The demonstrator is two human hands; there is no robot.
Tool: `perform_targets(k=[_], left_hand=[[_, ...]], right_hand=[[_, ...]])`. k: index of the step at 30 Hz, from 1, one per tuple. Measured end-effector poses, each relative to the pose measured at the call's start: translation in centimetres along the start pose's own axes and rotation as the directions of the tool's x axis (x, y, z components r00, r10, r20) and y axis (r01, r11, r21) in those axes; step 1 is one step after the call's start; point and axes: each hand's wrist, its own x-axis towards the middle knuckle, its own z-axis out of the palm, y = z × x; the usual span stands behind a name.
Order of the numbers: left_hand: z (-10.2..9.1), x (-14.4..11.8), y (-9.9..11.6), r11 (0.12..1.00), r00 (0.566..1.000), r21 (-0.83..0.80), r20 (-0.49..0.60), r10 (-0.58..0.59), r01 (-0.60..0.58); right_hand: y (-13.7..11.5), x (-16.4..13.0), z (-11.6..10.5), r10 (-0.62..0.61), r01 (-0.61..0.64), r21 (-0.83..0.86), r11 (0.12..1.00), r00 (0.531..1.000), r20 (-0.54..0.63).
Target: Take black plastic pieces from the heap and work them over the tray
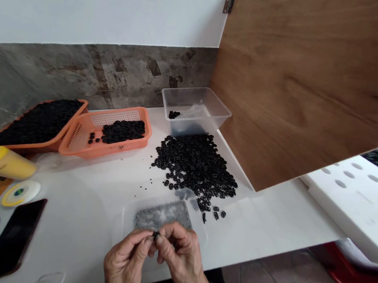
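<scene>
Small black piece (156,234) between left hand (126,258) and right hand (181,253), each grip narrow, pinching it

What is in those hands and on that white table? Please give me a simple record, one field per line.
Left hand: pinching a small black piece
Right hand: pinching the same piece
Just beyond the hands: clear tray holding many small grey pieces
Beyond the tray: loose pile of black pieces
Behind the pile: clear bin, a few black pieces inside
Left of the bin: two orange baskets holding black pieces
Table's left side: phone, dark screen up
</scene>
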Motion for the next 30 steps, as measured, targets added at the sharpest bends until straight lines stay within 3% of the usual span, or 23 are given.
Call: perform_targets(k=[3, 7, 15, 20, 24, 26, 28, 29, 30], left_hand=[[0.1, 0.1, 0.5, 0.999, 0.999, 0.015, 0.0, 0.042, -0.042], [0.3, 0.4, 0.8, 0.997, 0.997, 0.028, 0.038, 0.066, -0.067], [-0.1, 1.1, 0.5, 0.988, 0.99, -0.065, 0.037, -0.139, 0.141], [0.8, 0.6, 0.3, 0.974, 0.977, -0.096, -0.042, -0.209, 0.204], [0.2, 1.4, 0.2, 0.98, 0.978, -0.059, -0.073, -0.194, 0.19], [-0.4, 3.0, 0.4, 0.986, 0.983, 0.028, -0.084, -0.161, 0.164], [-0.6, 5.4, 1.1, 0.969, 0.998, 0.236, -0.027, -0.061, 0.066], [-0.3, 6.8, 1.5, 0.927, 0.997, 0.372, 0.069, 0.03, -0.053], [0.2, 8.2, 2.0, 0.82, 0.976, 0.535, 0.182, 0.12, -0.2]], right_hand=[[-0.1, 0.0, -0.1, -0.004, 0.005, -0.058, 0.998, 1.0, 0.014], [-0.4, 0.4, -0.2, 0.017, -0.018, 0.02, 1.0, 0.999, 0.027], [-0.3, 1.3, 0.0, 0.02, -0.029, 0.266, 0.964, 0.999, 0.035], [0.4, 1.2, -0.1, 0.04, -0.044, 0.265, 0.963, 0.999, 0.018], [0.8, 0.5, -0.9, 0.027, -0.027, 0.155, 0.988, 1.0, -0.003], [1.1, 0.0, -1.5, 0.037, -0.037, 0.109, 0.993, 0.999, 0.007], [1.4, -0.5, -2.1, 0.058, -0.059, 0.08, 0.995, 0.998, 0.016], [1.5, -0.6, -2.3, 0.066, -0.067, 0.071, 0.995, 0.998, 0.019], [1.6, -0.8, -2.5, 0.074, -0.076, 0.065, 0.995, 0.997, 0.021]])
